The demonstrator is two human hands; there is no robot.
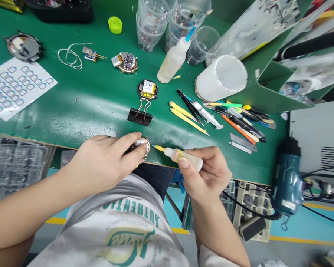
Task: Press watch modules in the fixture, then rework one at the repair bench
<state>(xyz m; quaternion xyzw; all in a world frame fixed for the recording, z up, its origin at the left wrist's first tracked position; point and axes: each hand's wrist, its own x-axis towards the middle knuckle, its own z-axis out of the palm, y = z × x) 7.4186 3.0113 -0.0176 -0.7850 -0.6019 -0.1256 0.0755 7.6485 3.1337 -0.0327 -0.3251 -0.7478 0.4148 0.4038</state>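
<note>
Near the front edge of the green table, my left hand [107,159] has its fingers closed on a small round watch case [146,147] with its inner parts showing. My right hand [207,172] grips a small glue bottle [193,160], tilted sideways, its thin nozzle pointing left at the rim of the watch case. Whether the tip touches the case cannot be made out. Beyond my hands lie a black binder clip [140,116], a round watch module with a battery [147,89] and an open gold watch case [127,62].
Tweezers, a syringe [207,114] and pens lie to the right. Further back stand a larger bottle [174,61], clear cups [151,26] and a white cylinder [222,78]. A sticker sheet [19,87] lies at left; a heat gun [288,178] hangs at right.
</note>
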